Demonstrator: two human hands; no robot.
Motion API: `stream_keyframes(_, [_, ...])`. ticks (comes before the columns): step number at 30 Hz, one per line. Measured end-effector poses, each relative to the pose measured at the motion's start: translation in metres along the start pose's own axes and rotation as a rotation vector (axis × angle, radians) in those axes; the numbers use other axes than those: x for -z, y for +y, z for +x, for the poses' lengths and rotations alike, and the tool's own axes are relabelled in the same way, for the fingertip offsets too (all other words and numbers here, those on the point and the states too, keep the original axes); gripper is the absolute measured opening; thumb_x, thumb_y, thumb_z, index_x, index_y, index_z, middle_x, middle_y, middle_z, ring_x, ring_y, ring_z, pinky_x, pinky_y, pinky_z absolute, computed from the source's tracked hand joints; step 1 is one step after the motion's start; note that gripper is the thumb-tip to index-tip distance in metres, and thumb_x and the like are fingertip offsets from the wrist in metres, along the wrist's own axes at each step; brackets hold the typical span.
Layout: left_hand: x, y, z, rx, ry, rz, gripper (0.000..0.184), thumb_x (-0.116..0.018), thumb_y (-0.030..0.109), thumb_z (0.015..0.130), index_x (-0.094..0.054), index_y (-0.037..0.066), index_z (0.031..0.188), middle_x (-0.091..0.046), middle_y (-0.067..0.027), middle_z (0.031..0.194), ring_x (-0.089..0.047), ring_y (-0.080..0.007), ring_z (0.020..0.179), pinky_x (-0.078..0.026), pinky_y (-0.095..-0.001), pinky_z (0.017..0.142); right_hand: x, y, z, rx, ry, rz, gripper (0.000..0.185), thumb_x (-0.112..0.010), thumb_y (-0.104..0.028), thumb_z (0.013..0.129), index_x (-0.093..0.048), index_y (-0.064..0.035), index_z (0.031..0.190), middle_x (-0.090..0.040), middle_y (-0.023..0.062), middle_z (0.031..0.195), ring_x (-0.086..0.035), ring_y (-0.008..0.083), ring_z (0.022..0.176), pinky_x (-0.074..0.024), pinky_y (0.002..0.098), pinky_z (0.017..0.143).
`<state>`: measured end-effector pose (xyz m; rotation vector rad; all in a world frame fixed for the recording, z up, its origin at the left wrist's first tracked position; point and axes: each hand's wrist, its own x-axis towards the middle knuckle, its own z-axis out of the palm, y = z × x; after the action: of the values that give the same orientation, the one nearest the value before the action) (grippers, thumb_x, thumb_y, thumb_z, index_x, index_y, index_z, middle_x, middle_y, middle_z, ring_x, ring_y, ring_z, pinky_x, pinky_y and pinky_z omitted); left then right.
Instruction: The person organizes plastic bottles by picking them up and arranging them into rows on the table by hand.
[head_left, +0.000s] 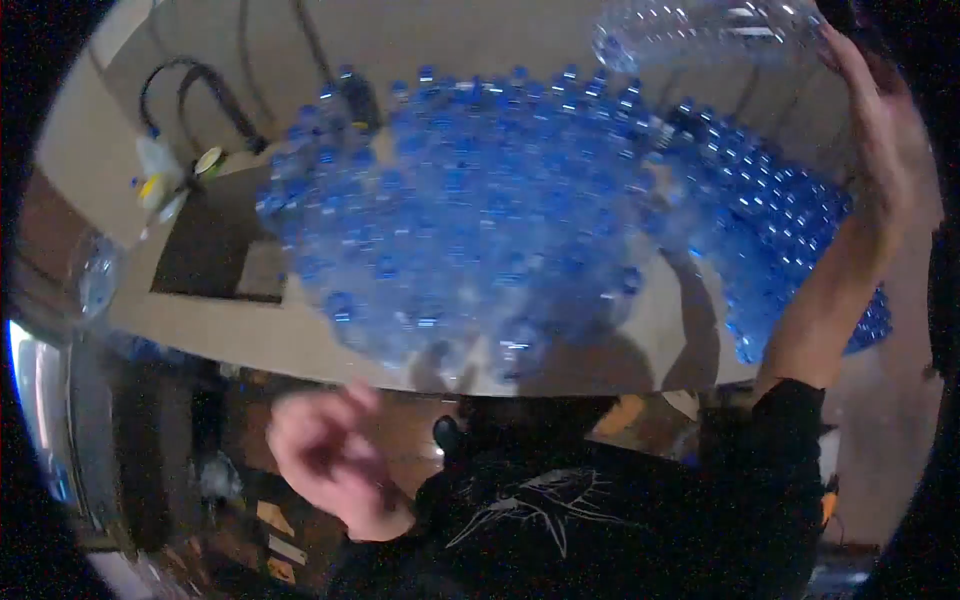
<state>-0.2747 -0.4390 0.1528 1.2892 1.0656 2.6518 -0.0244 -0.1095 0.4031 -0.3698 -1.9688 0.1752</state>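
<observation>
Up at the top right, my right hand [885,120] is closed around one end of a large clear plastic bottle [710,35], which lies sideways in the air above the counter. My left hand [325,460] is in front of the counter edge, low and left of centre. Motion smears its fingers, and no object shows in it. Between the hands, a large crowd of clear bottles with blue caps [480,200] stands on the counter. A second, tight block of blue-capped bottles [765,210] lies to the right, partly behind my right forearm.
The beige counter [200,325] carries a dark sink [205,240] with a black hose-like tap [200,75] on the left. A dark bottle [357,95] stands behind the crowd. A white and yellow item [155,180] sits beside the sink. Below the counter is a brown floor [400,435].
</observation>
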Motion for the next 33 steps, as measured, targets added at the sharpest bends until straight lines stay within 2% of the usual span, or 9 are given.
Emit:
stream_keyframes(3, [-0.108, 0.003, -0.013, 0.232, -0.835, 0.048, 0.062, -0.079, 0.021, 0.075, -0.053, -0.004, 0.125, -0.056, -0.0224, 0.125, -0.059, -0.0350, 0.114, -0.048, -0.0410, 0.097, 0.047, -0.023, -0.065, -0.091, 0.177, -0.494, 0.032, -0.068, -0.012, 0.086, -0.065, -0.0028, 0.117, -0.067, 0.0057, 0.107, -0.062, 0.0156, 0.096, -0.0473, 0.0280, 0.087])
stream_keyframes(4, [-0.152, -0.008, -0.026, 0.267, -0.952, 0.132, 0.067, -0.082, 0.020, 0.072, -0.053, -0.004, 0.128, -0.055, -0.0238, 0.132, -0.058, -0.0355, 0.118, -0.047, -0.0394, 0.100, 0.048, -0.026, -0.092, -0.205, 0.202, -0.341, 0.035, -0.071, -0.010, 0.081, -0.065, -0.0046, 0.115, -0.068, 0.0056, 0.102, -0.064, 0.0156, 0.091, -0.0501, 0.0284, 0.081])
stream_keyframes(9, [-0.271, -0.123, -0.134, 0.242, -0.712, 0.508, 0.080, -0.083, 0.022, 0.068, -0.044, 0.001, 0.135, -0.059, -0.0196, 0.125, -0.059, -0.0366, 0.113, -0.050, -0.0398, 0.092, 0.054, 0.031, -0.192, -0.371, -0.291, -0.186, 0.039, -0.077, -0.008, 0.074, -0.064, -0.0058, 0.110, -0.070, 0.0077, 0.095, -0.067, 0.0147, 0.082, -0.0539, 0.0289, 0.069])
stream_keyframes(11, [-0.279, -0.151, -0.157, 0.407, -0.692, 0.564, 0.075, -0.082, 0.022, 0.068, -0.048, 0.002, 0.132, -0.060, -0.0178, 0.121, -0.060, -0.0358, 0.109, -0.050, -0.0401, 0.090, 0.035, 0.069, -0.220, -0.421, -0.301, -0.183, 0.035, -0.076, -0.015, 0.077, -0.063, -0.0041, 0.108, -0.070, 0.0098, 0.093, -0.068, 0.0169, 0.078, -0.0545, 0.0299, 0.068])
stream_keyframes(13, [-0.280, -0.182, -0.174, 0.562, -0.599, 0.655, 0.070, -0.082, 0.024, 0.069, -0.051, 0.004, 0.128, -0.061, -0.0165, 0.115, -0.060, -0.0351, 0.105, -0.050, -0.0407, 0.087, 0.009, 0.110, -0.249, -0.562, -0.014, 0.180, 0.037, -0.075, -0.022, 0.081, -0.061, -0.0027, 0.111, -0.070, 0.0109, 0.091, -0.068, 0.0204, 0.076, -0.0547, 0.0319, 0.066])
stream_keyframes(16, [-0.280, -0.205, -0.171, 0.376, -0.393, 0.785, 0.072, -0.082, 0.026, 0.070, -0.050, 0.001, 0.130, -0.058, -0.0188, 0.121, -0.058, -0.0348, 0.110, -0.048, -0.0401, 0.092, -0.051, 0.181, -0.309, -0.773, 0.325, 0.120, 0.043, -0.072, -0.024, 0.084, -0.056, -0.0014, 0.118, -0.069, 0.0113, 0.091, -0.068, 0.0226, 0.080, -0.0541, 0.0348, 0.069])
stream_keyframes(18, [-0.285, -0.222, -0.165, 0.365, -0.364, 0.798, 0.076, -0.081, 0.028, 0.073, -0.045, -0.002, 0.133, -0.053, -0.0218, 0.128, -0.055, -0.0346, 0.116, -0.047, -0.0404, 0.095, -0.085, 0.212, -0.342, -0.657, 0.312, 0.010, 0.060, -0.073, -0.024, 0.081, -0.046, -0.0010, 0.129, -0.067, 0.0188, 0.097, -0.066, 0.0331, 0.085, -0.0532, 0.0421, 0.074])
stream_keyframes(23, [-0.293, -0.251, -0.168, 0.169, -0.258, 0.883, 0.081, -0.080, 0.032, 0.074, -0.041, -0.004, 0.136, -0.050, -0.0228, 0.132, -0.052, -0.0357, 0.120, -0.042, -0.0411, 0.101, -0.098, 0.205, -0.334, -0.958, -0.010, -0.234, 0.083, -0.078, -0.030, 0.076, -0.032, -0.0024, 0.139, -0.061, 0.0285, 0.110, -0.060, 0.0470, 0.098, -0.0496, 0.0496, 0.082])
stream_keyframes(33, [-0.293, -0.272, -0.167, 0.385, -0.253, 0.882, 0.086, -0.078, 0.036, 0.075, -0.038, -0.006, 0.139, -0.051, -0.0263, 0.132, -0.053, -0.0386, 0.120, -0.041, -0.0417, 0.101, -0.120, 0.228, -0.337, -0.919, -0.024, -0.243, 0.093, -0.077, -0.035, 0.075, -0.026, 0.0037, 0.142, -0.063, 0.0327, 0.098, -0.063, 0.0477, 0.088, -0.0506, 0.0500, 0.077])
